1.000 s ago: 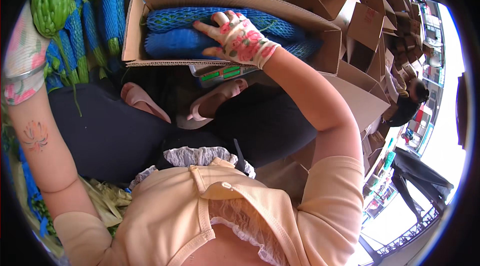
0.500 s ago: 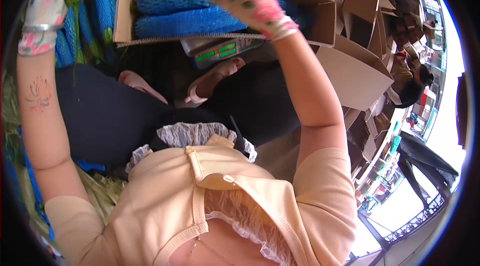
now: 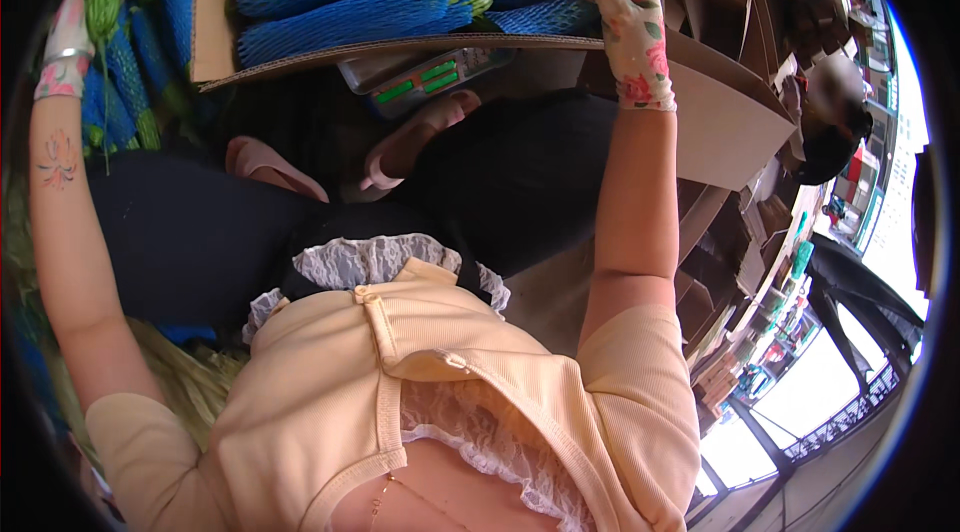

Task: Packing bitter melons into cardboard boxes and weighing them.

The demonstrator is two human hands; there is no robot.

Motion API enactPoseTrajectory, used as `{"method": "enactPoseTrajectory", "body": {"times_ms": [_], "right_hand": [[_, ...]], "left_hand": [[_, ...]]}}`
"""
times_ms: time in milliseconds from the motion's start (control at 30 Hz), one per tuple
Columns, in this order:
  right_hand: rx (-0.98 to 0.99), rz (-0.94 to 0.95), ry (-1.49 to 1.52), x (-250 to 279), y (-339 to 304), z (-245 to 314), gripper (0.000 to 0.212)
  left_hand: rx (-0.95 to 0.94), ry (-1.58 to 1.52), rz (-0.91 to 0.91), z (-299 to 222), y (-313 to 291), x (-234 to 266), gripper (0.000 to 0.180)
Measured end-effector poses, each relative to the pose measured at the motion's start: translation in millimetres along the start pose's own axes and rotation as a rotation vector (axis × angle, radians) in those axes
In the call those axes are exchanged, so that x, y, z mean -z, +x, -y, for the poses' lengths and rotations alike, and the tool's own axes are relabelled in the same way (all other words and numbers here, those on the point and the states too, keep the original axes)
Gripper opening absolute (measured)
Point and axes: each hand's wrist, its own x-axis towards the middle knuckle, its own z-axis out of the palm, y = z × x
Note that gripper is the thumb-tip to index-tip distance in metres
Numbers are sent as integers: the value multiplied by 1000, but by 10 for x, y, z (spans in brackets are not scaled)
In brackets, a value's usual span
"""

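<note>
Blue-netted green gourds (image 3: pixel 340 29) lie lengthwise in a long cardboard box (image 3: pixel 213 22), their stem ends near its middle. The right hand (image 3: pixel 637 32), in a flowered glove, is loosely open over the box's right end, fingers bent toward the gourds; contact is unclear. The gloved left hand (image 3: pixel 72 27) is beside a bare green gourd (image 3: pixel 103 4); whether it grips this, I cannot tell. The box's near side partly hides a scale (image 3: pixel 440 79); its green-lit readouts are too small to read. Open cartons (image 3: pixel 725 122) crowd the right.
</note>
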Motion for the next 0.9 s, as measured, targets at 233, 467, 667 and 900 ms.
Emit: {"method": "enactPoseTrajectory", "body": {"times_ms": [233,467,667,900], "right_hand": [[39,-190,-292,616,544,-450,31],[-260,-315,-1044,1117,717,-588,45],[-263,-154,-1006,1089,687,-656,33],[-201,177,-1396,459,689,-684,55]], "left_hand": [[-114,1202,-816,-509,-826,135,57],[-88,1072,-377,289,-896,-681,32],[289,1064,-182,149,-768,-1019,27],[73,1737,100,436,-588,-1585,35]]}}
